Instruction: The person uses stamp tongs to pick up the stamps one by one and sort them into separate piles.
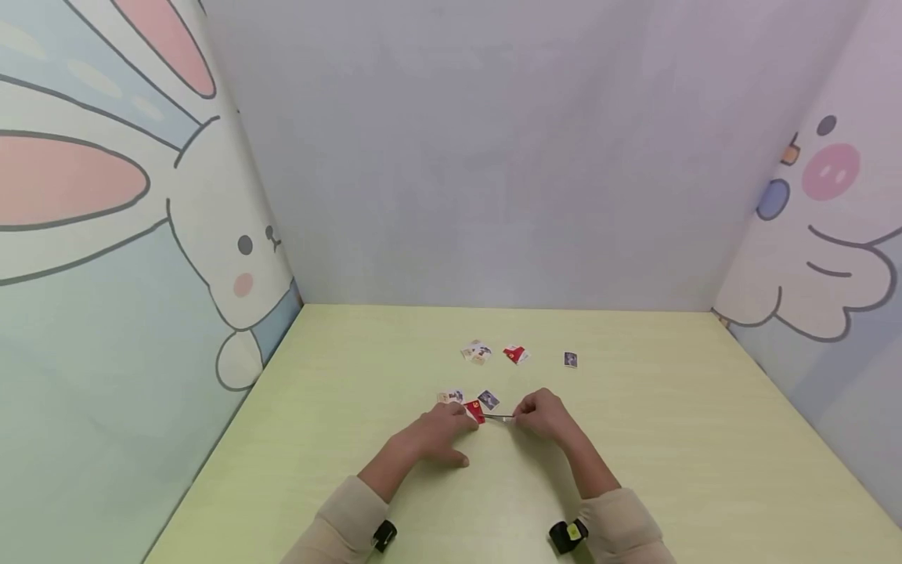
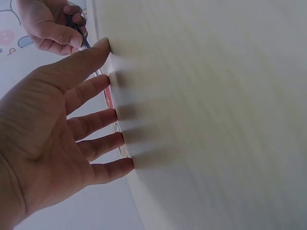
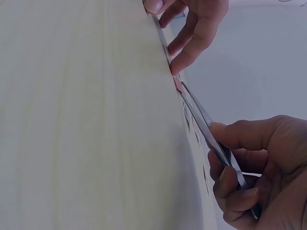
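My right hand [image 1: 541,413] pinches a pair of metal tweezers [image 3: 204,125] between thumb and fingers. The tweezers' tips point left and reach a red stamp-like paper [image 1: 475,410] on the table. My left hand [image 2: 53,124] has its fingers spread and fairly straight, the fingertips down at the tabletop and at the near edge of the red paper. Just beyond that hand lie small pale printed papers [image 1: 454,395], partly covered by its fingers. A dark stamp-like paper [image 1: 488,400] with a light border lies between the hands, right behind the tweezers' tips.
Farther back on the pale yellow table [image 1: 338,407] is a cluster of pale printed papers [image 1: 477,352]. To its right lie red-and-white papers [image 1: 516,355] and one dark stamp-like paper [image 1: 571,359]. A grey back wall [image 1: 493,157] and cartoon-printed side walls enclose the table.
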`<state>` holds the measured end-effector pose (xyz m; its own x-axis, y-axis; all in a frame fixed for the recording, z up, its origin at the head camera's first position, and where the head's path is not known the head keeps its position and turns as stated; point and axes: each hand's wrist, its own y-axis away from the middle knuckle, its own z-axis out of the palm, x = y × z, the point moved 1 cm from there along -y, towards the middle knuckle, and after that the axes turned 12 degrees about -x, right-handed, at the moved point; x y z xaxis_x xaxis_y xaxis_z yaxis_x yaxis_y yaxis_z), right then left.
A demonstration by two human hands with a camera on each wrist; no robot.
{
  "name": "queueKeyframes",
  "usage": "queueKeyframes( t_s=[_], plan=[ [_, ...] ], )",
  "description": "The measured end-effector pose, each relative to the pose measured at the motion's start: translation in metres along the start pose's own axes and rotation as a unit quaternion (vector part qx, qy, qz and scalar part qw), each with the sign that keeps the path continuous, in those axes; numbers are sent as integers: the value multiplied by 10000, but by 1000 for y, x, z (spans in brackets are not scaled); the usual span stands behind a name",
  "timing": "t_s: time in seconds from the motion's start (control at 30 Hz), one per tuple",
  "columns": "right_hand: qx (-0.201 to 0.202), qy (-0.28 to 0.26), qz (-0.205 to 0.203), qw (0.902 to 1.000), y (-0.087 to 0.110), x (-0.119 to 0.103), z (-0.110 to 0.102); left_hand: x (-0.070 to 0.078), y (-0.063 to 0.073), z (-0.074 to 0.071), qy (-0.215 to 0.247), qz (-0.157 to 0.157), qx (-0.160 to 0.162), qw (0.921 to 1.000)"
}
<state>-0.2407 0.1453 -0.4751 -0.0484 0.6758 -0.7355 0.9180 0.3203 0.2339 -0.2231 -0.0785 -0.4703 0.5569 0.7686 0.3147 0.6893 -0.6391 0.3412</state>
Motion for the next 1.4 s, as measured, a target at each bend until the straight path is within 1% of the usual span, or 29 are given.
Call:
queueKeyframes(
  t_s=[0.23, 0.5, 0.7, 0.97, 1.07, 1.3, 1.4],
  plan=[
    [-36, -15, -84, 10000, -1, 0, 1, 0, -1, 3, 17, -85, 7, 10000],
    [-23, -50, -86, 9999, 1, -2, 0, -1, -2, 4, -51, -55, 103, 9999],
    [45, -240, 71, 9997, 5, -1, -5, 1, -4, 3, -118, -19, 185, 9998],
    [100, -411, 30, 9991, 4, 3, -8, 3, -5, 1, -262, -138, 256, 9992],
    [102, -463, 47, 9989, 3, 4, -8, 3, -5, 1, -197, -164, 278, 9993],
    [267, -593, 114, 9978, 3, 8, -11, 4, -8, -2, 86, -146, 484, 9987],
    [326, -605, 83, 9976, 4, 11, -13, 4, -10, -1, 119, -155, 479, 9987]
  ],
)
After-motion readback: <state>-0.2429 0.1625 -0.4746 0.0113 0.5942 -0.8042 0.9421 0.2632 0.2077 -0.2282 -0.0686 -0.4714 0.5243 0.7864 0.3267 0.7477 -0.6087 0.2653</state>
